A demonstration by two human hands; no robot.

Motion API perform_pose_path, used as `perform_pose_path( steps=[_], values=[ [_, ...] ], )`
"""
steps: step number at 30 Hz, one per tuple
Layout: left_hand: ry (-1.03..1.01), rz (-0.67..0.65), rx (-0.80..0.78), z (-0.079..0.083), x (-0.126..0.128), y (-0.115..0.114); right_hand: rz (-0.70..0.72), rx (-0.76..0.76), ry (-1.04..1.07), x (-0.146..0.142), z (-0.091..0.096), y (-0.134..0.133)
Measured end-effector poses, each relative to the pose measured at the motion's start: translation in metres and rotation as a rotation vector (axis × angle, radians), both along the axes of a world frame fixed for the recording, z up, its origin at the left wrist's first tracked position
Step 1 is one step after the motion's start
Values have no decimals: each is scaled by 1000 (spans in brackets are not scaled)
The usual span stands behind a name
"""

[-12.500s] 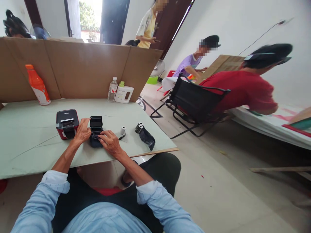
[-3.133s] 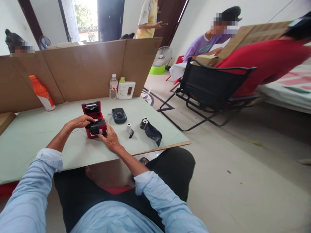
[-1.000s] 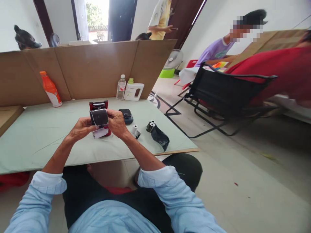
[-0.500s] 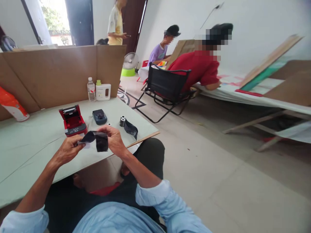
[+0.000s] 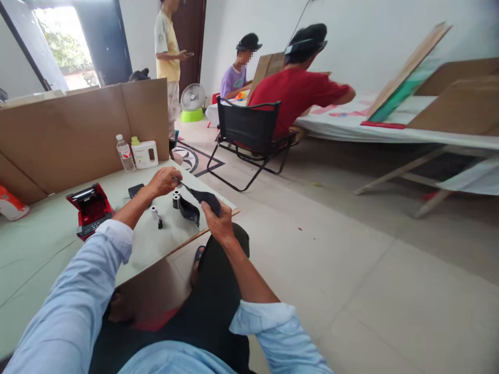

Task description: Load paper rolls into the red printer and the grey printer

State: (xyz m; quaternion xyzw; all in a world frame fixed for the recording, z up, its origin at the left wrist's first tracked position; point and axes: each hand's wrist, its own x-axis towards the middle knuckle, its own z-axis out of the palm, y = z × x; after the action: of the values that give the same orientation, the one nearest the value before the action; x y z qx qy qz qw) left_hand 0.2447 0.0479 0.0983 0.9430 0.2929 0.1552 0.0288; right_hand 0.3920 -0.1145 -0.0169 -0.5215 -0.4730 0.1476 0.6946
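Note:
Above the table's right corner, a flexible black strip (image 5: 202, 196) stretches between my two hands. My left hand (image 5: 166, 180) is closed at its far end, over the table. Nearer to me, my right hand (image 5: 219, 222) pinches the other end beside the table edge. Just below the strip stand small rolls (image 5: 176, 200) with black and white ends, and a second dark curled strip (image 5: 190, 213) trails from them. Farther left are a small white roll (image 5: 155, 212) and a black piece (image 5: 159, 223). A red printer-like device (image 5: 92, 212) has its lid raised.
A dark device (image 5: 136, 191) is partly hidden behind my left forearm. A water bottle (image 5: 125, 154) and a white jug (image 5: 145, 154) stand against a cardboard screen (image 5: 89, 119). A person in red sits on a black folding chair (image 5: 249, 124); others are behind.
Both hands have moved right, away from the red device, carrying the black strip. It was folded between them and is now drawn out lengthwise. The view has turned right.

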Motion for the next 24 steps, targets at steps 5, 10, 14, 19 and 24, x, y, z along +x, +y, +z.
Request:
perform_pose_path(
  steps=[5,10,14,19,24],
  values=[
    [268,53,-6,-18,49,24,-50,-105,-58,14,-30,20],
    [412,38,-120,-37,44,36,-19,-283,-116,7,-59,26],
    [437,7,-239,-42,28,42,-10,-204,-98,3,-63,23],
    [448,-28,-363,-53,20,39,-5,-111,-25,0,-60,21],
    [379,-13,-232,-63,22,25,57,-157,-67,-3,-66,22]
  ],
)
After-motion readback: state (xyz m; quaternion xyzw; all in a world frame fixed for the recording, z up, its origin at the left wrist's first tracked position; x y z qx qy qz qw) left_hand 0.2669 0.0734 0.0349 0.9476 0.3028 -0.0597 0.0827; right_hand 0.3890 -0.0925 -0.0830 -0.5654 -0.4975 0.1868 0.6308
